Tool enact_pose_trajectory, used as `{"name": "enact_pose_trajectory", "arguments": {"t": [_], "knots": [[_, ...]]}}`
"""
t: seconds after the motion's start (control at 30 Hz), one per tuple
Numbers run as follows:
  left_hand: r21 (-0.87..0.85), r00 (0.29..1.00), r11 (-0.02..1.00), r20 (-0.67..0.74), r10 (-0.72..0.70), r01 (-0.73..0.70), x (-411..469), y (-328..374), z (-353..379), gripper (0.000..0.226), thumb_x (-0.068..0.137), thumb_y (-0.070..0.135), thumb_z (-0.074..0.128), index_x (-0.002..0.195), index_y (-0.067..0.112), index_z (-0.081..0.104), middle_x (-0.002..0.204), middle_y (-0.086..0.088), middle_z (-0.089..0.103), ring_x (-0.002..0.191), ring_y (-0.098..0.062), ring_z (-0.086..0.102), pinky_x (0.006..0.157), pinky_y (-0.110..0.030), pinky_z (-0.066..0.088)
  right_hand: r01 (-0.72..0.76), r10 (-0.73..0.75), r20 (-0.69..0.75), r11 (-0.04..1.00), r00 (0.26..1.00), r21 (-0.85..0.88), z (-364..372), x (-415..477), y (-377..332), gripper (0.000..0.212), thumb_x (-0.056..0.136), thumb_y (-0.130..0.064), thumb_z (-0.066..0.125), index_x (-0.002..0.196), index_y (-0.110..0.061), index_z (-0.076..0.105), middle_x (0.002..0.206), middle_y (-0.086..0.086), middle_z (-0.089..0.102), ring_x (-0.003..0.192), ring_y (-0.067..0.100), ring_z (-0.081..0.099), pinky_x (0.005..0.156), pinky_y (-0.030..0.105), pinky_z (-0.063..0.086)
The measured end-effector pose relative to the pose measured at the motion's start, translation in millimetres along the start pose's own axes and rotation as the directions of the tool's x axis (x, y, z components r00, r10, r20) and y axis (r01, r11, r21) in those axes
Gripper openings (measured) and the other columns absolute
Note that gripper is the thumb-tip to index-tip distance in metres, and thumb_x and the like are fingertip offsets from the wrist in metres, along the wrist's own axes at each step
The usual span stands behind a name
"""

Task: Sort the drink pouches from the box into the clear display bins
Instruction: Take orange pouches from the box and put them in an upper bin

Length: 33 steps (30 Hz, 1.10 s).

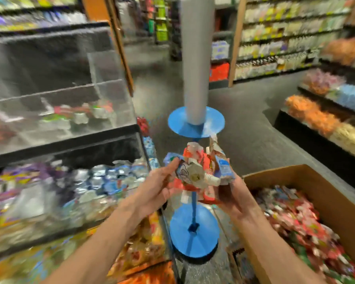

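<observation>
Between my two hands I hold a bundle of drink pouches (199, 171), red, blue and white, in front of me at mid-frame. My left hand (158, 185) grips the bundle's left side with its thumb over a pouch. From below on the right, my right hand (232, 193) cups it, fingers curled around the pouches. The cardboard box (307, 173) at lower right is filled with several more pouches (295, 224). Clear display bins (111, 87) stand on tiers at left; the upper bin holds a few pouches (80, 115), the lower bin (70, 191) many silver and blue ones. The view is motion-blurred.
A blue stand (195, 228) with round discs and a grey pole (196, 58) rises just behind my hands. Lower shelves at left hold bright snack bags (143, 249). Store shelving (285, 37) and candy displays (316, 117) line the back and right, across a dark floor aisle.
</observation>
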State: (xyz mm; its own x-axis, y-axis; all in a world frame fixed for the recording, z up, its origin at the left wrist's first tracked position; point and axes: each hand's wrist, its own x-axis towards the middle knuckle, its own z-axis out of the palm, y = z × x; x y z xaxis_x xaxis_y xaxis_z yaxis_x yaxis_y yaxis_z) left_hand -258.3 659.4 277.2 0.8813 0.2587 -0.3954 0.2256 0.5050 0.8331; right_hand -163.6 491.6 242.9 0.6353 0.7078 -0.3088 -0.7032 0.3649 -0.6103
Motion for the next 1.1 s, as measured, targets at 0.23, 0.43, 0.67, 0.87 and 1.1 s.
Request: {"name": "enact_pose_trajectory", "arguments": {"t": [0.23,0.43,0.67,0.87,1.1], "knots": [[0.121,0.980,0.993,-0.195,0.024,0.000,-75.3,15.0,-71.6,0.044,0.080,0.057,0.061,0.068,0.019,0.081,0.076,-0.008,0.074,0.065,-0.016,0.066,0.068,-0.028,0.048,-0.139,0.104,0.264,0.983,0.959,0.117,81.6,14.0,74.6,0.040,0.101,-0.025,0.037,0.108,-0.012,0.074,0.095,0.012,0.073,0.087,0.032,0.072,0.075,0.051,0.060],[0.107,0.951,0.994,-0.309,0.003,0.031,-95.8,12.4,-104.7,0.046,0.076,0.063,0.065,0.082,0.020,0.078,0.073,0.000,0.069,0.058,-0.009,0.052,0.054,-0.026,0.028,-0.170,0.148,0.301,0.984,0.942,0.048,110.5,13.0,104.9,0.019,0.073,-0.023,0.070,0.083,-0.009,0.077,0.077,0.014,0.070,0.060,0.030,0.068,0.047,0.037,0.054],[-0.137,0.930,0.988,-0.368,0.010,-0.064,-82.8,8.7,-132.8,0.085,0.066,0.046,0.080,0.129,-0.004,0.052,0.102,-0.022,0.072,0.075,-0.022,0.071,0.058,-0.027,0.058,-0.315,0.309,0.234,0.949,0.922,-0.012,100.2,60.5,109.4,0.037,0.096,-0.042,0.054,0.112,-0.016,0.075,0.089,0.011,0.066,0.086,0.025,0.069,0.072,0.046,0.055],[-0.246,0.918,0.957,-0.394,0.047,-0.155,-53.6,35.6,-146.1,0.046,0.074,0.029,0.069,0.106,-0.004,0.066,0.094,-0.018,0.074,0.071,-0.022,0.073,0.061,-0.028,0.061,-0.336,0.338,0.237,0.941,0.911,-0.049,97.1,109.8,92.4,0.039,0.088,-0.038,0.057,0.109,-0.013,0.077,0.120,0.024,0.067,0.108,0.049,0.063,0.093,0.073,0.043],[0.135,0.727,0.940,-0.602,0.330,-0.314,-26.8,46.6,-165.8,0.021,0.089,0.026,0.066,0.091,0.004,0.067,0.057,0.004,0.060,0.048,-0.005,0.046,0.044,-0.014,0.033,-0.268,0.265,0.251,0.963,0.931,-0.024,81.7,138.7,81.3,0.057,0.058,-0.030,0.090,0.112,-0.018,0.076,0.121,0.013,0.065,0.109,0.038,0.063,0.097,0.059,0.048]]}}
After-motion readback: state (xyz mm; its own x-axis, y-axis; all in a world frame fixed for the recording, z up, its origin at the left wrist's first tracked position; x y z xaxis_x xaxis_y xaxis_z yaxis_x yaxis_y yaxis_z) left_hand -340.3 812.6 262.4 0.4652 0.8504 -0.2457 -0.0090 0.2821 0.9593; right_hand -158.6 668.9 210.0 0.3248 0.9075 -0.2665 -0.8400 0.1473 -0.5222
